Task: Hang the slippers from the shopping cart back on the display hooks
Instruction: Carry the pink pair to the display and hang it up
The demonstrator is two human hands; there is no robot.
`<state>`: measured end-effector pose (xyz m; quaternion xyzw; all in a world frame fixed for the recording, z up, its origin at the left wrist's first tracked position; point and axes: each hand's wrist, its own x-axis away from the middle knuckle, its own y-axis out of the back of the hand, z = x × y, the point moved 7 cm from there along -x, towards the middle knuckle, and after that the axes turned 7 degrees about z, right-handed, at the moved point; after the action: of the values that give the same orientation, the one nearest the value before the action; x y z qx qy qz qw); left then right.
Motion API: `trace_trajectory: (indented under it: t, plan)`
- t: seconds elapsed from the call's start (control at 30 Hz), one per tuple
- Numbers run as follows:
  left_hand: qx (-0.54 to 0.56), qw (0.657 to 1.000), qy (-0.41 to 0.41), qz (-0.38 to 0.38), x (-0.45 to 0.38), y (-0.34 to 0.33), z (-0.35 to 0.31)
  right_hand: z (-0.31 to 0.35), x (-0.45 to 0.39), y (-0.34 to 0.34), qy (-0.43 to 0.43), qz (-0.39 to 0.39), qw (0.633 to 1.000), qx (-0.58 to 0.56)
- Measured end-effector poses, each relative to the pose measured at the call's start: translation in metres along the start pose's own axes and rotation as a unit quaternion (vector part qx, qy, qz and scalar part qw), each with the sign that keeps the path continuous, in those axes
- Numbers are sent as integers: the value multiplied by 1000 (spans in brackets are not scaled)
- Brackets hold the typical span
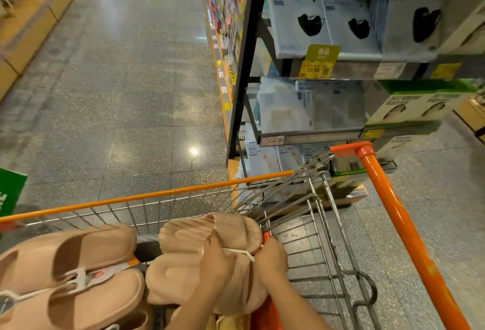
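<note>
A wire shopping cart (325, 227) with orange trim fills the lower frame. In it lies a pair of beige slippers (189, 256), soles up. My left hand (216, 264) grips this pair near its white plastic hanger (242, 253). My right hand (271, 261) pinches the same hanger from the right. A second beige pair (70, 274), straps up and joined by a white hanger with a tag, lies to the left in the cart. No display hooks for slippers are in view.
A dark shelf unit (246, 72) with boxed face masks and yellow price tags stands right ahead of the cart. The orange cart handle (404, 230) runs down the right. A long aisle of speckled floor (126, 98) stretches ahead on the left.
</note>
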<state>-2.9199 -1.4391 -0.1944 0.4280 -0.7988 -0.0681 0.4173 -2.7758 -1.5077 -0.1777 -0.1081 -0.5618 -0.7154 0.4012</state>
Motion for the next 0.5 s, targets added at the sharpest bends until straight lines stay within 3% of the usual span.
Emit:
trace_trajectory:
  t: [0.3, 0.4, 0.5]
  plan:
    - [115, 990, -31, -78, 51, 40, 10, 50, 79, 24, 170, 50, 983, 43]
    - [191, 967, -79, -149, 88, 71, -3, 85, 130, 44, 276, 90, 956, 32]
    - [228, 955, -60, -182, 124, 101, 1, 129, 194, 65, 405, 106, 907, 53]
